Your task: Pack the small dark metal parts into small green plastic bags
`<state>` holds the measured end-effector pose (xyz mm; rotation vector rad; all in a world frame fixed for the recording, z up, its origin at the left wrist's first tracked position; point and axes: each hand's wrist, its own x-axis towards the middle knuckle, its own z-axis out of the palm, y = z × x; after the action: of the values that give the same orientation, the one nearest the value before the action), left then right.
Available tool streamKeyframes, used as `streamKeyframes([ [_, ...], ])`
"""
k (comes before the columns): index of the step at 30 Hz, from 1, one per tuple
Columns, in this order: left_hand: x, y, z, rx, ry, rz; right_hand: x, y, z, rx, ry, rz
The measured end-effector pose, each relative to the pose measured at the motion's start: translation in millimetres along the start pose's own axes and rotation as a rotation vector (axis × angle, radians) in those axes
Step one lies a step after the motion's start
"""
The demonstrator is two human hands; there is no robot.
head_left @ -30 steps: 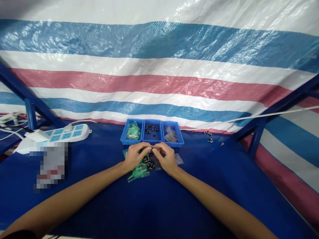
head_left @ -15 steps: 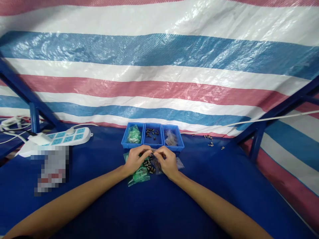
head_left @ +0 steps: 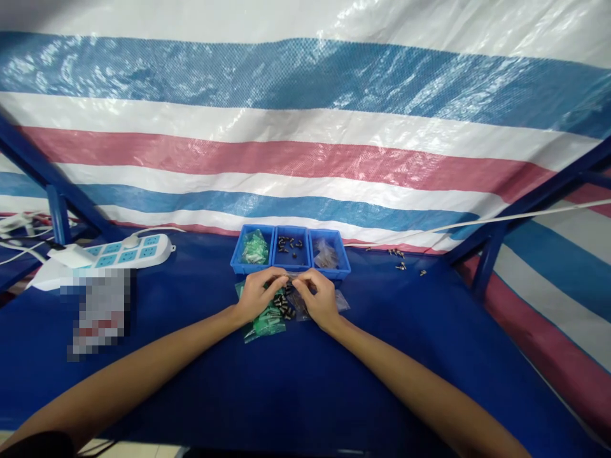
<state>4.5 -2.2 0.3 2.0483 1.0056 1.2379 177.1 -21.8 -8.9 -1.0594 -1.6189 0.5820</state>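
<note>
My left hand (head_left: 259, 296) and my right hand (head_left: 319, 298) meet just in front of the blue bins, thumbs and fingertips pinched close together. What lies between the fingertips is small and partly hidden; a bit of it looks see-through. Under and beside my left hand are green plastic bags (head_left: 266, 323) on the table. Between the hands lies a pile of small dark metal-looking fittings (head_left: 285, 308). Clear plastic bags (head_left: 342, 300) stick out beneath and beyond my right hand.
Three joined blue bins stand behind my hands: the left bin (head_left: 236, 262) holds green bags, the middle bin (head_left: 291, 259) dark fittings, the right bin (head_left: 329, 273) clear bags. A white power strip (head_left: 160, 248) lies at left. Small metal parts (head_left: 401, 266) lie at right, near a white cable (head_left: 477, 222).
The whole view has tilted slightly down, so everything sits higher in the picture. Both hands stay together at the same spot, fingertips still pinched.
</note>
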Motion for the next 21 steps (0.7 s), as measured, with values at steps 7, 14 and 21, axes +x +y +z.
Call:
streamKeyframes([
  [7,-0.7,-3.0,1.4,0.000,0.015,-0.016,0.7,0.8,-0.3,0.026,-0.038,-0.034],
  [14,0.5,-2.5,1.0,-0.017,-0.012,-0.045,-0.9,-0.5,0.6,0.012,0.003,-0.052],
  [21,-0.2,-2.4,1.5,-0.022,-0.011,-0.038,-1.0,0.0,0.9,-0.002,-0.006,-0.065],
])
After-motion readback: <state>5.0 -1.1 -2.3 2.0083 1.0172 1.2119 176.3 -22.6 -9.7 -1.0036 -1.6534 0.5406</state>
